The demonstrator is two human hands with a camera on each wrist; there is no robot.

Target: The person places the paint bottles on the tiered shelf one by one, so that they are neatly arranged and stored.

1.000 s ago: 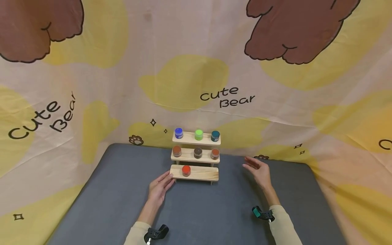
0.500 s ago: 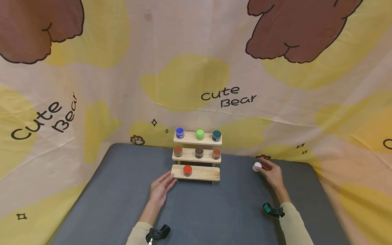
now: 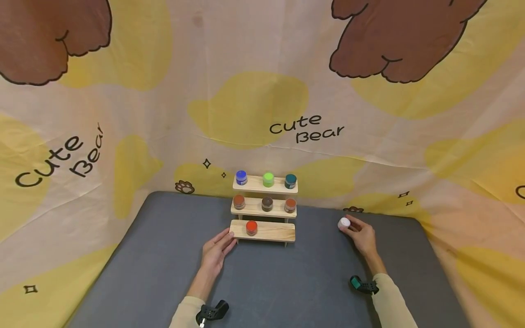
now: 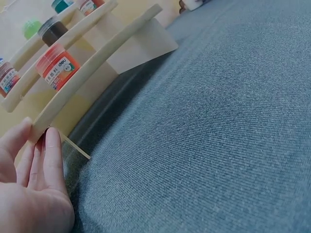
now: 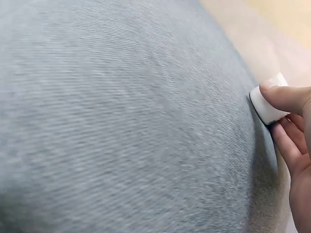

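A three-tier wooden display stand (image 3: 272,231) stands at the back of the table, bearing small paint jars. My left hand (image 3: 213,255) pinches the left end of its lowest step; in the left wrist view the thumb lies along the edge and the fingers (image 4: 52,158) reach underneath. A red paint jar (image 3: 251,228) sits left of centre on that step. To the right of the stand, my right hand (image 3: 362,237) holds a white paint jar (image 3: 344,223) between thumb and fingers. In the right wrist view this jar (image 5: 267,104) is tilted, close over the grey cloth.
The middle step bears an orange-brown jar (image 3: 239,202), a dark brown jar (image 3: 267,203) and a reddish-brown jar (image 3: 290,205). On the top step are blue (image 3: 241,177), light green (image 3: 268,179) and teal (image 3: 290,181) jars. A printed curtain (image 3: 229,109) hangs behind the grey-covered table (image 3: 279,282).
My right hand has moved right, away from the stand, and the white paint jar has come into view in its fingers. The left hand has kept its hold on the stand.
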